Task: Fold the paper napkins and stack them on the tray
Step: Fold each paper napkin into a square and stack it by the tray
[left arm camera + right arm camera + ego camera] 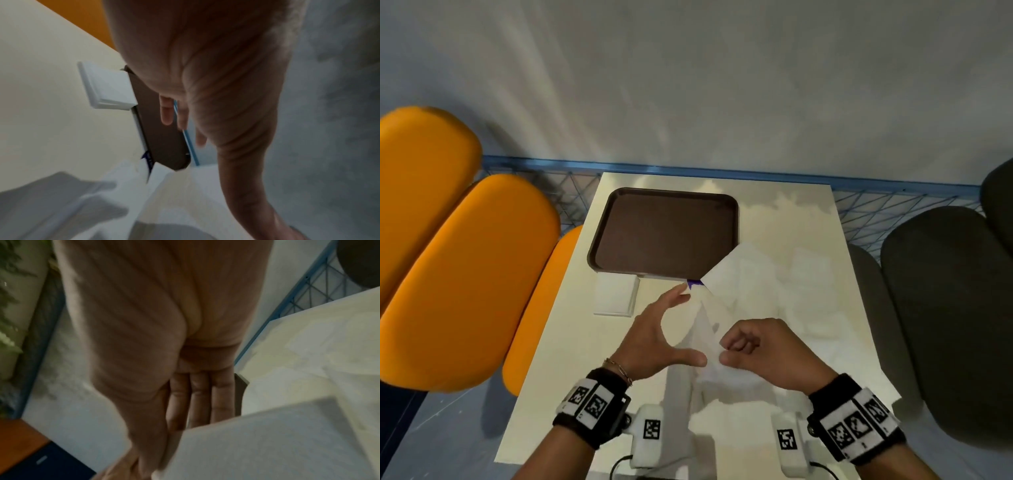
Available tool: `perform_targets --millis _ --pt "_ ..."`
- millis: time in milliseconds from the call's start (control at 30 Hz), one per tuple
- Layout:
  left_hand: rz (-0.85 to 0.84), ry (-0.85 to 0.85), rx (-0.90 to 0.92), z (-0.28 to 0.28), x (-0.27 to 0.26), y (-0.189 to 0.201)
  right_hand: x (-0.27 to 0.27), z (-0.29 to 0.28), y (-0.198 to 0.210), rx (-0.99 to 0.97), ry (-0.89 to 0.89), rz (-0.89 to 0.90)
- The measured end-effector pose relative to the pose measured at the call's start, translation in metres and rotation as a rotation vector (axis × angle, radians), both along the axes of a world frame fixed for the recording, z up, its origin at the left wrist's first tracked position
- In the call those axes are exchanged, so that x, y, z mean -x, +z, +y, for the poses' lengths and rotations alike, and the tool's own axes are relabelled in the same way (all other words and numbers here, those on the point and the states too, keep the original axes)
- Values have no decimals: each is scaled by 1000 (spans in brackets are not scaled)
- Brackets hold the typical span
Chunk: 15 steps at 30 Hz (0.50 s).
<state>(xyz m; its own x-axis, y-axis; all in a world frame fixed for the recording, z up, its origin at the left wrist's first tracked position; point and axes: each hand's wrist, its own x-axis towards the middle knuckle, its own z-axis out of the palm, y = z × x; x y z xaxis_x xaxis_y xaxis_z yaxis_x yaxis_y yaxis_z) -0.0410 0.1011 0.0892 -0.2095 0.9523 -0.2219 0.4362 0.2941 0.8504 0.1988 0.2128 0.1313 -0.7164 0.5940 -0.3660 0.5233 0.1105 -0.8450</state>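
Note:
A brown tray (664, 233) lies at the back of the cream table (571, 377), with nothing on it. A small stack of folded white napkins (614, 298) sits against its near left edge, seen also in the left wrist view (107, 86). My right hand (724, 351) pinches a corner of a loose white napkin (732, 274) between thumb and forefinger; the sheet hangs slanting up toward the tray's near right corner. My left hand (688, 325) is spread just left of that napkin, fingers straight, thumb tip at its lower edge. In the right wrist view the napkin (267, 443) covers my fingertips (199, 399).
A bit of purple-printed wrapper (694, 283) shows at the tray's near edge. Pale, blurred sheets (808, 274) lie on the right of the table. Orange chairs (465, 274) stand to the left, dark grey chairs (955, 325) to the right, and a blue wire rail (722, 171) behind.

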Motion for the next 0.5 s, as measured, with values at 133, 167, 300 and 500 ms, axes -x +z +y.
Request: perform_targets --millis 133,167,300,500 --pt "-302 -105 112 13 -7 26 -16 7 26 67 100 47" --pt "-376 -125 132 13 -10 28 -19 8 30 81 113 49" --pt "-475 -136 142 4 -29 21 -34 11 44 101 196 46" --pt "-740 -34 151 -16 -68 11 -50 19 61 54 350 -18"
